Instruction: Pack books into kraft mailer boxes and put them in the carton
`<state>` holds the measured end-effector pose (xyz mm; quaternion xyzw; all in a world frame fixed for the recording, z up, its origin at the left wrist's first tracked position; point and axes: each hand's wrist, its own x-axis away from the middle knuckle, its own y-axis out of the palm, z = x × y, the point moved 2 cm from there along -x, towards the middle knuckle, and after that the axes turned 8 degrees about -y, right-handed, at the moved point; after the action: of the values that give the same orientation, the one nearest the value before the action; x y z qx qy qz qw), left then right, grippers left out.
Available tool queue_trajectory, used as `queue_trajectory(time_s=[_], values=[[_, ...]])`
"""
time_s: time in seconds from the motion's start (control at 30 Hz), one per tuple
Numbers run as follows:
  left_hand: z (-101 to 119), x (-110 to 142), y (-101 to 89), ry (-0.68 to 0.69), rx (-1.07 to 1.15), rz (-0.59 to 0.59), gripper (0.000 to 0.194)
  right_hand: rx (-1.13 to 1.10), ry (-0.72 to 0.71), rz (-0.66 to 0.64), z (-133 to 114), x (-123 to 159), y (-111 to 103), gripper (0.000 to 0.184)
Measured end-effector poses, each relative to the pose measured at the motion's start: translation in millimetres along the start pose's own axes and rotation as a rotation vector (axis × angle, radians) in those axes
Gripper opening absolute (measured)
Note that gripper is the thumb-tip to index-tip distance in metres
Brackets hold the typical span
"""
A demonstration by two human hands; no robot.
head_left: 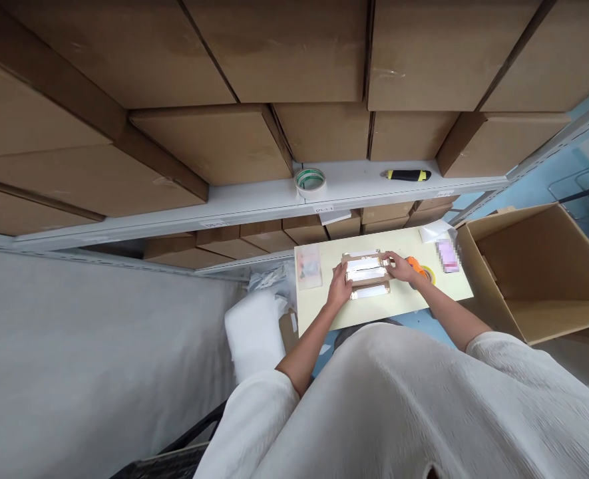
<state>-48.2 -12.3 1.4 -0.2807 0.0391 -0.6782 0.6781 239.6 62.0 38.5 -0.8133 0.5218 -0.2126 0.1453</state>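
A small flat cardboard box [367, 273] with shiny, glaring strips across it lies on a pale yellow tabletop [324, 311]. My left hand [341, 287] grips its left edge, the thumb toward me. At the far right corner, the fingers of my right hand [398, 266] are closed on the box. Along its near side is a separate-looking strip or flap [370, 291]; how it joins the box I cannot tell. Just past my right hand sits an orange tape dispenser [414, 265], partly covered by the hand, with a yellow tape roll [429, 275] at it.
A pink packet [448, 255] and clear plastic [434, 231] lie at the table's right, a pale printed packet [309, 267] at its left. A large open carton [538, 266] stands right. Shelves ahead hold cartons, a tape roll [310, 181] and a black-yellow cutter [406, 175]. White foam wrap [254, 336] stands left.
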Motion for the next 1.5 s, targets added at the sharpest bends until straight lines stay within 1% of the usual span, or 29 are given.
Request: queue_trajectory(time_s=[0.07, 0.17, 0.27, 0.37, 0.43, 0.5, 0.57, 0.63, 0.73, 0.8, 0.93, 1.0, 1.1, 1.23, 1.4, 1.5], values=[[1, -9, -0.4, -0.006, 0.006, 0.007, 0.071, -0.017, -0.053, 0.031, -5, -7, -1, 0.037], [2, -15, -1.0, 0.01, 0.022, 0.007, 0.067, -0.038, -0.065, 0.071, -8, -13, -2, 0.037], [4, -12, -1.8, 0.026, 0.007, 0.009, 0.062, -0.062, -0.054, 0.092, -5, -14, -1, 0.038], [14, -3, 0.2, 0.084, -0.087, 0.034, 0.058, -0.075, -0.052, 0.11, 2, -12, 0, 0.036], [25, 4, 5.9, 0.17, -0.168, 0.045, 0.056, -0.078, -0.051, 0.125, 7, -12, 1, 0.036], [37, 10, 15.3, 0.247, -0.225, 0.021, 0.055, -0.079, -0.055, 0.136, 9, -13, 3, 0.037], [45, 11, 26.2, 0.286, -0.265, -0.045, 0.054, -0.078, -0.068, 0.137, 10, -15, 6, 0.038], [50, 11, 34.6, 0.29, -0.301, -0.09, 0.053, -0.076, -0.085, 0.145, 9, -14, 8, 0.04], [50, 7, 38.6, 0.273, -0.331, -0.075, 0.053, -0.063, -0.077, 0.201, 13, -3, 4, 0.046], [48, 6, 37.8, 0.268, -0.33, -0.064, 0.054, -0.02, -0.023, 0.265, 23, 13, -3, 0.046], [47, 7, 36.4, 0.266, -0.33, -0.073, 0.057, 0.158, 0.146, 0.371, 60, 57, -22, 0.034], [47, 7, 37.3, 0.265, -0.335, -0.075, 0.058, 0.234, 0.202, 0.393, 80, 77, -28, 0.028], [48, 8, 39.5, 0.252, -0.338, -0.072, 0.059, 0.281, 0.256, 0.378, 101, 96, -28, 0.027], [50, 8, 40.8, 0.224, -0.343, -0.065, 0.059, 0.283, 0.274, 0.325, 113, 101, -18, 0.025], [50, 7, 40.4, 0.21, -0.347, -0.066, 0.057, 0.304, 0.256, 0.368, 118, 94, -6, 0.026], [50, 7, 40.0, 0.206, -0.345, -0.063, 0.055, 0.287, 0.244, 0.4, 119, 91, -3, 0.026]])
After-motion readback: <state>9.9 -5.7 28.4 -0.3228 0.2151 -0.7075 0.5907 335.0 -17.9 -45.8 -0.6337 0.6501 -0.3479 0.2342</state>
